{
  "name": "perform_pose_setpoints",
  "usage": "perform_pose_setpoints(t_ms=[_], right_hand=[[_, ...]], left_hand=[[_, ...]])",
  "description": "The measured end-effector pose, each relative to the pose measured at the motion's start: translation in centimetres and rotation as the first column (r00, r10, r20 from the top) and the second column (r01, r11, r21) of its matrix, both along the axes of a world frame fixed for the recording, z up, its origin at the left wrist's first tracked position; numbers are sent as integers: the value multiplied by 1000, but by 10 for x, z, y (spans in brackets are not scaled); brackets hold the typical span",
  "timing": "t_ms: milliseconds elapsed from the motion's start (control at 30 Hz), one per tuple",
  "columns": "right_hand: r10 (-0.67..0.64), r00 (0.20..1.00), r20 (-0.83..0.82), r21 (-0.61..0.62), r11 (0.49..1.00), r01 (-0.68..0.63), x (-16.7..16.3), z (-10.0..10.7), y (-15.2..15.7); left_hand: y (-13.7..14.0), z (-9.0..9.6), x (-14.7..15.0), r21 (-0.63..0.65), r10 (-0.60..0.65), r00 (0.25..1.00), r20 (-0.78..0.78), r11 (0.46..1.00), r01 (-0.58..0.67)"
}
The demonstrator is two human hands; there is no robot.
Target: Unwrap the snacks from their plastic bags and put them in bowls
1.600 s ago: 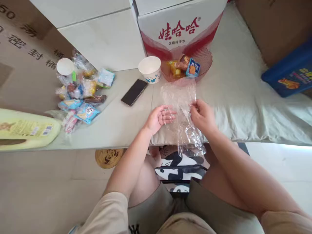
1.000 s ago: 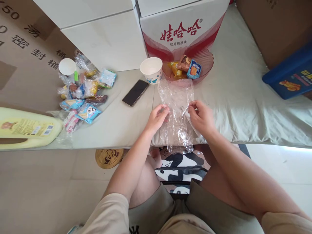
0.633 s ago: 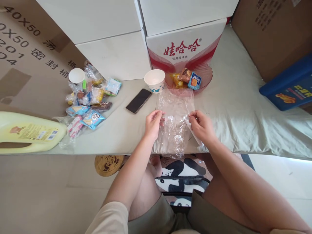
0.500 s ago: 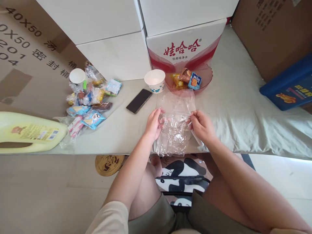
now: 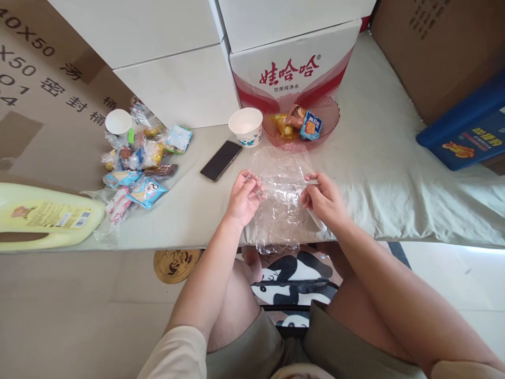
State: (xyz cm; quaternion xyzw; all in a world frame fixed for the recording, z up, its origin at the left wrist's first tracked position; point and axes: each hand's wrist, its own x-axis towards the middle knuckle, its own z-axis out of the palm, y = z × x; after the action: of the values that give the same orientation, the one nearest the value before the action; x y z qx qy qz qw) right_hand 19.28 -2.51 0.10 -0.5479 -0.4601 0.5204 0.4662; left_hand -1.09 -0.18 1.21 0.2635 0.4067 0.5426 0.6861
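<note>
A clear plastic bag is stretched between my two hands over the front of the cloth-covered surface. My left hand pinches its left side, thumb against the fingers. On the opposite side, my right hand grips the bag with closed fingertips. Just beyond the bag sits a pink ribbed bowl holding several wrapped snacks, among them a blue packet and a brown packet. A white paper cup with a blue leaf pattern stands left of the bowl.
A phone lies left of the cup. Farther left are a pile of wrapped snacks, another paper cup and a yellow jug. White cartons stand behind; a blue container is at right.
Both hands have kept hold of the plastic bag, which is now pulled a little wider and tauter between them. The whole view has shifted slightly.
</note>
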Motion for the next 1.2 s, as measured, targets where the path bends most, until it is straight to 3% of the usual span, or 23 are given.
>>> perform_pose_setpoints(t_ms=[67, 133, 200, 267, 367, 433, 533, 633, 733, 833, 933, 1100, 1200], right_hand=[[-3, 1000, -4, -34, 999, 3, 0, 0, 2], [-10, 1000, -16, -70, 998, 9, -1, 1, 3], [-12, 999, -38, -105, 994, 8, -2, 5, 2], [8, 997, -72, -150, 989, -19, -2, 9, 2], [117, 989, -95, -214, 968, -135, -3, 10, 1], [161, 985, -68, -192, 966, -171, -3, 8, 0], [112, 994, -17, -39, 993, -113, -1, 3, -2], [92, 994, -51, 162, 983, -83, 4, 3, -7], [131, 989, -69, 250, 962, -110, 8, 6, -7], [70, 996, -60, 204, 977, -57, 10, 5, 1], [-17, 994, -111, 61, 998, 24, 10, 2, 9], [-38, 982, -184, -49, 998, 29, 10, -1, 8], [55, 991, -120, -78, 995, -65, 10, -2, 5]], left_hand=[[2, 0, -2, -187, -110, 993, -36, 977, 101], [2, -1, -3, -317, -272, 959, -74, 918, 236], [2, -2, -3, -342, -397, 911, -112, 876, 340], [1, -3, -2, -325, -434, 884, -171, 872, 365], [2, -2, 0, -289, -427, 876, -224, 888, 359], [1, -1, 0, -239, -428, 875, -226, 895, 376], [-5, 3, -3, -100, -403, 886, -230, 915, 391], [-14, 5, -11, 14, -370, 904, -215, 924, 382], [-13, 3, -19, -6, -408, 888, -215, 909, 416], [-2, -1, -20, -84, -430, 872, -233, 902, 422], [9, -5, -16, -113, -374, 900, -223, 927, 357], [9, -12, -12, 70, -156, 889, -431, 976, 205], [4, -9, -13, 114, -98, 929, -358, 982, 148]])
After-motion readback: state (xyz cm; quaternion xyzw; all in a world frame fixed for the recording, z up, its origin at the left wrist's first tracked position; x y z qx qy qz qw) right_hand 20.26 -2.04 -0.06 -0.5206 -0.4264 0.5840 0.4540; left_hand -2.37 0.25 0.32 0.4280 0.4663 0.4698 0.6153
